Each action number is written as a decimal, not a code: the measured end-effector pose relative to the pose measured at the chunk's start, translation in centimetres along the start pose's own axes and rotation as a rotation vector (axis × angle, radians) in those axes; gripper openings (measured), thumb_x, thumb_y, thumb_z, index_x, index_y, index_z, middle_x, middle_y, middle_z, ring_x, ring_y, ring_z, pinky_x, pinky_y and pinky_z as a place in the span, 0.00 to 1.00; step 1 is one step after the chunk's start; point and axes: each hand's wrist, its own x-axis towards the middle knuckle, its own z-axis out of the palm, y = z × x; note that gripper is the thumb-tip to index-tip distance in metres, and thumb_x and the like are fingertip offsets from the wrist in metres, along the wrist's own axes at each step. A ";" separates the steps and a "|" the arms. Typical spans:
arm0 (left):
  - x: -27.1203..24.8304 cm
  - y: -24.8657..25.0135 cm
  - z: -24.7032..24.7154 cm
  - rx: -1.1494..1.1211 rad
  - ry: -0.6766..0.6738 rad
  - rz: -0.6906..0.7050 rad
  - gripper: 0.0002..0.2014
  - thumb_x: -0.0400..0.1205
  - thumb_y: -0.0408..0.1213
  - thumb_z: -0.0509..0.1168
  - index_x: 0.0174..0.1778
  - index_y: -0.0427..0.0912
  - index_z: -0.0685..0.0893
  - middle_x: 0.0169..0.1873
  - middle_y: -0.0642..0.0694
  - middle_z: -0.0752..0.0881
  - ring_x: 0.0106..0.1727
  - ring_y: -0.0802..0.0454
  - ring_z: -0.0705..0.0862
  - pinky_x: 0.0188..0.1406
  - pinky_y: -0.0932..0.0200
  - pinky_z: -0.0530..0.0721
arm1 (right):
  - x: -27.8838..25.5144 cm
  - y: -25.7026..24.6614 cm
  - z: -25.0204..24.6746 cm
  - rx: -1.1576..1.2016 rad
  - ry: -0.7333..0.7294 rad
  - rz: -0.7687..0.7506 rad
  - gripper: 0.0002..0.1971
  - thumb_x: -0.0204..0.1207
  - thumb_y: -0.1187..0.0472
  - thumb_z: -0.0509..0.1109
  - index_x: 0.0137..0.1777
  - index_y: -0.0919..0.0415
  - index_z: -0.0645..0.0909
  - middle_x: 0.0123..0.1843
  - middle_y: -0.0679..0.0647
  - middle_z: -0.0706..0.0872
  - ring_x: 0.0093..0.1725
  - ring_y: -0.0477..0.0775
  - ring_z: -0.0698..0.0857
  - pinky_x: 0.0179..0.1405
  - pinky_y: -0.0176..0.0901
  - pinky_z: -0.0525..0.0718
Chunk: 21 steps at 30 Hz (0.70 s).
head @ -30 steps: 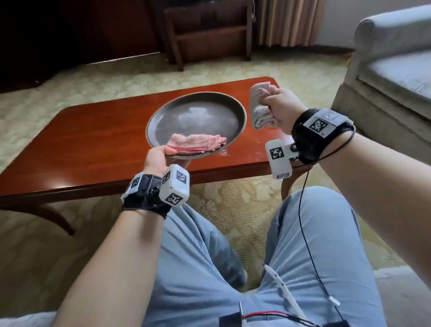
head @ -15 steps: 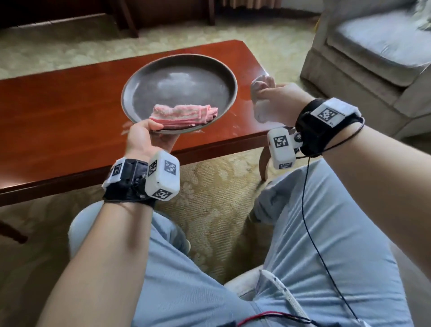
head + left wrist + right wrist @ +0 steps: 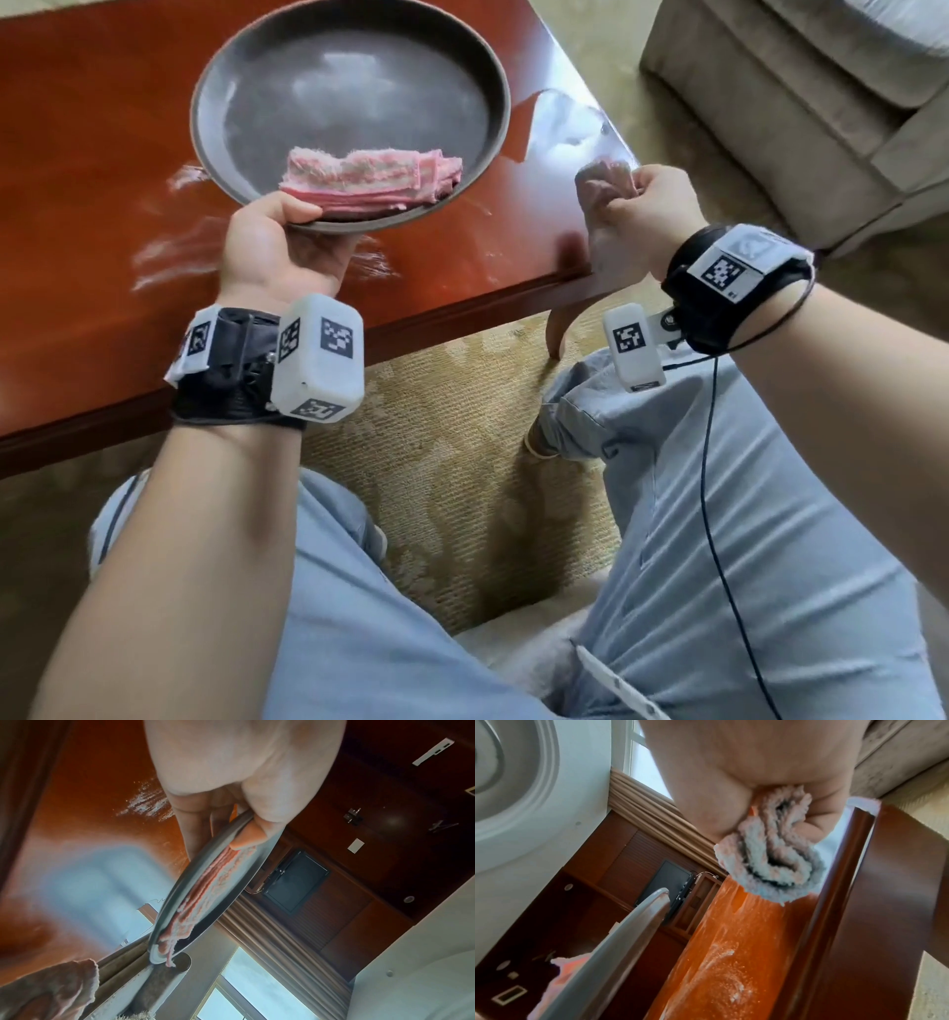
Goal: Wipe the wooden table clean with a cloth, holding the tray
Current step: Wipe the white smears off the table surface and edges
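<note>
My left hand grips the near rim of a round grey tray, thumb on top, and holds it above the wooden table. A folded pink cloth lies in the tray by my thumb; it also shows in the left wrist view. My right hand clutches a bunched pale cloth at the table's near right corner. In the right wrist view this cloth hangs from my fist close over the tabletop. White powdery streaks lie on the wood below the tray.
A beige armchair stands right of the table. Patterned carpet lies under the table's front edge and my knees. A thin black cable runs from my right wrist over my leg.
My view has dropped and come closer to the table. My right hand with the pale cloth came down from beside the tray to the near right corner. The tray stays held.
</note>
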 end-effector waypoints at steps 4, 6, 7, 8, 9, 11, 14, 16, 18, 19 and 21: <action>1.5 0.1 0.0 -0.029 -0.009 0.012 0.32 0.60 0.20 0.56 0.64 0.27 0.79 0.59 0.30 0.87 0.61 0.30 0.87 0.61 0.41 0.87 | 1.2 -0.6 1.2 -0.179 0.053 -0.045 0.08 0.71 0.57 0.70 0.34 0.54 0.76 0.43 0.56 0.86 0.46 0.55 0.84 0.50 0.47 0.83; 1.9 0.2 0.0 -0.037 -0.015 0.007 0.31 0.60 0.20 0.55 0.62 0.27 0.80 0.55 0.30 0.88 0.59 0.31 0.88 0.58 0.42 0.88 | 2.0 -0.8 1.7 -0.220 0.067 -0.055 0.05 0.71 0.54 0.70 0.44 0.53 0.81 0.49 0.56 0.88 0.50 0.56 0.85 0.52 0.47 0.84; 2.0 0.3 0.0 -0.036 -0.016 0.004 0.30 0.60 0.20 0.55 0.60 0.27 0.81 0.53 0.30 0.88 0.58 0.31 0.88 0.56 0.42 0.89 | 2.4 -0.6 2.1 -0.243 0.078 -0.065 0.09 0.71 0.53 0.69 0.50 0.53 0.82 0.52 0.53 0.87 0.51 0.54 0.85 0.51 0.43 0.82; 2.2 0.3 -0.1 -0.028 -0.014 0.001 0.28 0.60 0.20 0.55 0.58 0.27 0.81 0.52 0.31 0.89 0.56 0.31 0.89 0.53 0.43 0.90 | 2.6 -0.6 2.3 -0.261 0.082 -0.080 0.12 0.72 0.54 0.69 0.54 0.53 0.82 0.53 0.51 0.86 0.51 0.53 0.83 0.49 0.39 0.78; 2.2 0.5 -0.2 -0.018 -0.009 -0.004 0.27 0.60 0.20 0.55 0.56 0.27 0.82 0.50 0.31 0.89 0.55 0.32 0.89 0.51 0.44 0.91 | 3.0 -0.6 2.4 -0.285 0.082 -0.115 0.13 0.73 0.55 0.69 0.57 0.55 0.81 0.53 0.50 0.84 0.50 0.51 0.81 0.47 0.34 0.74; 2.2 0.7 -0.5 -0.009 0.006 -0.018 0.26 0.60 0.20 0.55 0.55 0.27 0.82 0.49 0.31 0.89 0.52 0.32 0.90 0.47 0.45 0.91 | 3.5 -0.7 2.7 -0.353 0.051 -0.165 0.13 0.76 0.59 0.69 0.59 0.58 0.80 0.53 0.51 0.80 0.50 0.50 0.79 0.47 0.33 0.73; 2.1 0.9 -1.0 -0.004 0.015 -0.034 0.26 0.60 0.20 0.55 0.54 0.28 0.81 0.50 0.32 0.89 0.51 0.32 0.90 0.51 0.44 0.91 | 3.9 -0.8 3.2 -0.537 0.019 -0.173 0.15 0.74 0.59 0.72 0.60 0.52 0.81 0.61 0.59 0.79 0.57 0.62 0.83 0.48 0.44 0.79; 2.1 1.0 -1.4 0.020 0.013 -0.032 0.29 0.61 0.21 0.55 0.60 0.29 0.80 0.54 0.31 0.88 0.57 0.33 0.89 0.57 0.43 0.89 | 3.8 -0.8 3.5 -0.634 -0.010 -0.174 0.16 0.74 0.61 0.69 0.62 0.50 0.79 0.63 0.62 0.78 0.59 0.65 0.83 0.49 0.47 0.78; 1.9 1.1 -1.5 0.057 0.013 -0.030 0.33 0.62 0.22 0.56 0.67 0.30 0.78 0.62 0.31 0.86 0.62 0.33 0.87 0.62 0.41 0.86 | 3.7 -0.9 3.8 -0.681 -0.043 -0.195 0.14 0.76 0.60 0.65 0.62 0.52 0.78 0.59 0.61 0.80 0.55 0.65 0.82 0.48 0.48 0.76; 1.9 1.2 -1.6 0.072 0.011 -0.031 0.34 0.62 0.22 0.55 0.69 0.30 0.77 0.64 0.31 0.85 0.62 0.33 0.87 0.62 0.40 0.86 | 3.5 -1.0 4.0 -0.704 -0.048 -0.205 0.14 0.76 0.60 0.64 0.61 0.53 0.77 0.55 0.60 0.80 0.51 0.63 0.81 0.47 0.48 0.75; 1.8 1.3 -1.6 0.074 -0.008 -0.045 0.34 0.63 0.23 0.55 0.70 0.30 0.77 0.64 0.31 0.85 0.61 0.32 0.87 0.61 0.40 0.87 | 3.1 -1.0 4.1 -0.738 -0.036 -0.219 0.13 0.76 0.60 0.65 0.60 0.54 0.74 0.52 0.58 0.81 0.49 0.62 0.80 0.45 0.48 0.75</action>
